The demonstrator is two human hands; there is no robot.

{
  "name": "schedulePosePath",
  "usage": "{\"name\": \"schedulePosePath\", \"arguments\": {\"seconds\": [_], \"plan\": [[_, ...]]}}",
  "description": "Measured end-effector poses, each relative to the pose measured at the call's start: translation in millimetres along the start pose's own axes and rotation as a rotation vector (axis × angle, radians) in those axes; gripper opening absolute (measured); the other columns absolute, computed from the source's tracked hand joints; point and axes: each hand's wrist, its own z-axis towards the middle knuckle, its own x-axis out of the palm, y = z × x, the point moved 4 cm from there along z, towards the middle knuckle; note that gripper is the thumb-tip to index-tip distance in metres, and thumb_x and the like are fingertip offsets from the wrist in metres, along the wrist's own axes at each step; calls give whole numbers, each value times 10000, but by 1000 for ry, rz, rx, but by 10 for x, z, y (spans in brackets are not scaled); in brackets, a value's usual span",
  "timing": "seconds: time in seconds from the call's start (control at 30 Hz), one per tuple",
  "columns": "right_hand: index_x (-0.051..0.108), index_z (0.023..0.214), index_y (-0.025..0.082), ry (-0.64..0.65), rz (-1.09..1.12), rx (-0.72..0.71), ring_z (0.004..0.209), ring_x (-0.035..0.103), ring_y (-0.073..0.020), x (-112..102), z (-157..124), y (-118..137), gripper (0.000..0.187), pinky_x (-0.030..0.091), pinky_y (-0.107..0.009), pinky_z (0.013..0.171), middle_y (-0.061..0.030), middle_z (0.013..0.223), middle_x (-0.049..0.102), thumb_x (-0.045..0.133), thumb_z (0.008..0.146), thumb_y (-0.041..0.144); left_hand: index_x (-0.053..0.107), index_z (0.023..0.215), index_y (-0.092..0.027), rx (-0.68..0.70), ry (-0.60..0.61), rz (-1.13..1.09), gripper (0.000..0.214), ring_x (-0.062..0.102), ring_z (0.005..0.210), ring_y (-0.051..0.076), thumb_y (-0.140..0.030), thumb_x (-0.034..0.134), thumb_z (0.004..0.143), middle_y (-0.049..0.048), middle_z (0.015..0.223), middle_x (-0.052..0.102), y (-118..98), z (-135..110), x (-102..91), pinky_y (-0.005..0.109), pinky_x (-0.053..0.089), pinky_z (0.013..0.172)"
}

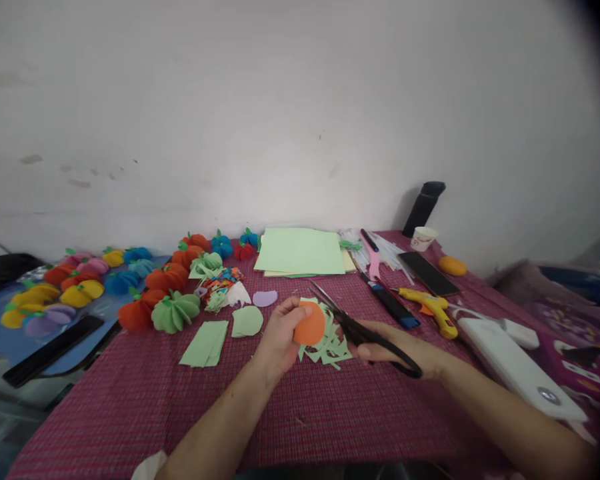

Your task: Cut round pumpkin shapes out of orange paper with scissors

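Observation:
My left hand (279,333) pinches an orange paper disc (311,325) between thumb and fingers, near the middle of the table. Close beside it on the right, my right hand (380,343) grips black-handled scissors (353,327), their blades pointing up and left past the disc's upper edge. Below both hands lies a pile of pale green paper scraps (330,350). Left of my left hand are a cut green paper piece (247,321), a stack of green paper rectangles (205,343) and a purple paper piece (265,298).
Paper pumpkins (167,277) in several colours crowd the left side. Green paper sheets (303,251) are stacked at the back. To the right are a yellow glue gun (433,308), a dark phone (429,273), a paper cup (423,238), a black bottle (423,208) and a white power bank (520,367).

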Motion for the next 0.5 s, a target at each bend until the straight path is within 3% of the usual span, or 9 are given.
{"name": "schedulePosePath", "arguments": {"seconds": [0.2, 0.5], "plan": [[485, 1112, 160, 82, 17, 28, 685, 446, -112, 93, -66, -77, 452, 385, -233, 623, -11, 786, 471, 569, 731, 387, 446, 584, -170, -10, 45, 20, 183, 458, 443, 70, -208, 624, 597, -50, 526, 514, 21, -23, 11, 195, 349, 449], [516, 1096, 164, 48, -1, 25, 626, 430, -94, 92, -46, -41, 435, 377, -204, 550, 0, 737, 458, 559, 733, 399, 415, 566, -173, 0, 55, 75, 199, 446, 427, 74, -218, 606, 599, -47, 514, 502, 12, -25, 17, 197, 334, 427]]}}
